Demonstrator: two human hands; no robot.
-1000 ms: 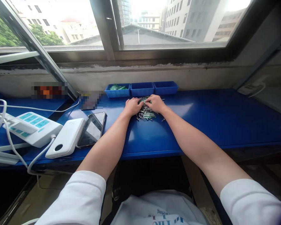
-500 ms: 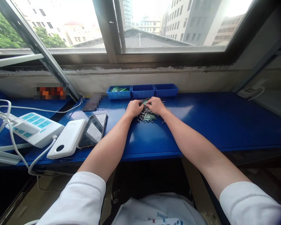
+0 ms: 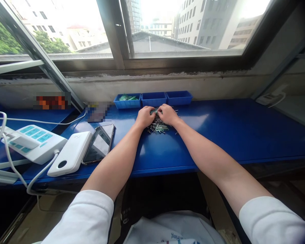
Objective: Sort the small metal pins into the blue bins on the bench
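Observation:
A small heap of thin metal pieces (image 3: 156, 124), like screws or nails, lies on the blue table with some pale green strips (image 3: 162, 128) among them. My left hand (image 3: 144, 117) is at the heap's left side, its fingers curled in and the thumb close to the index finger. From the right my right hand (image 3: 168, 115) reaches over the heap with its fingertips pinched. Both sets of fingertips nearly meet at a bit of green; what each one grips is too small to make out.
Behind the heap stand three blue bins: the left bin (image 3: 127, 104) holds green pieces, beside the middle bin (image 3: 154, 100) and right bin (image 3: 179, 99). To the left lie a phone (image 3: 99, 144), a white power bank (image 3: 71, 154) and a power strip (image 3: 38, 142) with cables.
The hands stay over the heap with fingertips close together, only slightly shifted. The whole view has moved a little, so the table things appear slightly further left.

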